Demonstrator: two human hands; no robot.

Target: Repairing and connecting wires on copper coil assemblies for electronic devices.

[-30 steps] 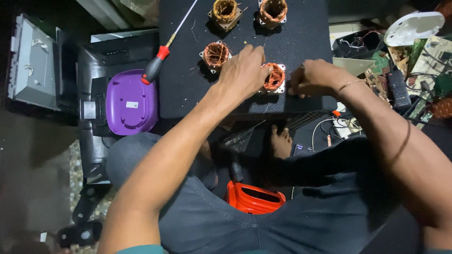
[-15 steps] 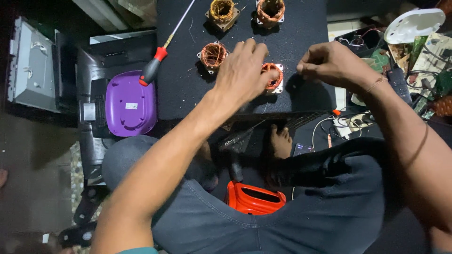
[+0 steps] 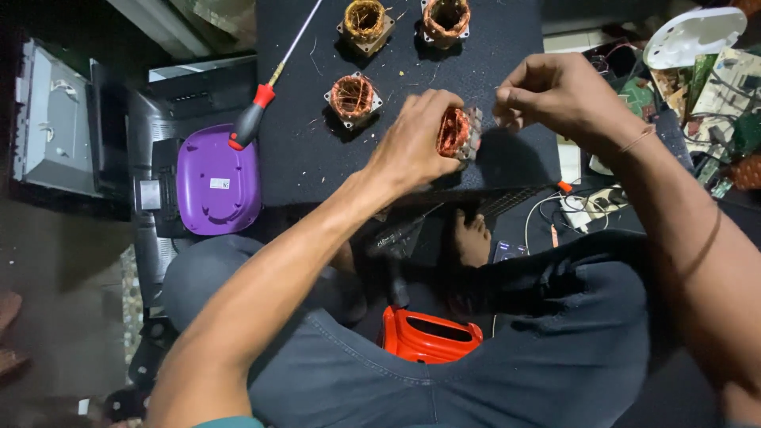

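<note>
My left hand (image 3: 416, 143) grips a small motor stator with copper windings (image 3: 458, 132) and holds it tilted just above a black board (image 3: 507, 47). My right hand (image 3: 551, 93) hovers to its right with the fingers pinched together, seemingly on a thin copper wire coming off the winding; the wire itself is too fine to make out. Three more copper-wound stators rest on the board: one (image 3: 351, 97) left of my left hand, two (image 3: 365, 21) (image 3: 445, 17) at the far edge.
A red-handled screwdriver (image 3: 261, 103) lies over the board's left edge above a purple plastic casing (image 3: 218, 180). A red-orange plastic part (image 3: 428, 337) sits between my knees. Circuit boards, wires and a white cover (image 3: 691, 36) crowd the right.
My left hand has lifted the stator off the board and tipped it on its side. My right hand has drawn away up and to the right, fingers pinched.
</note>
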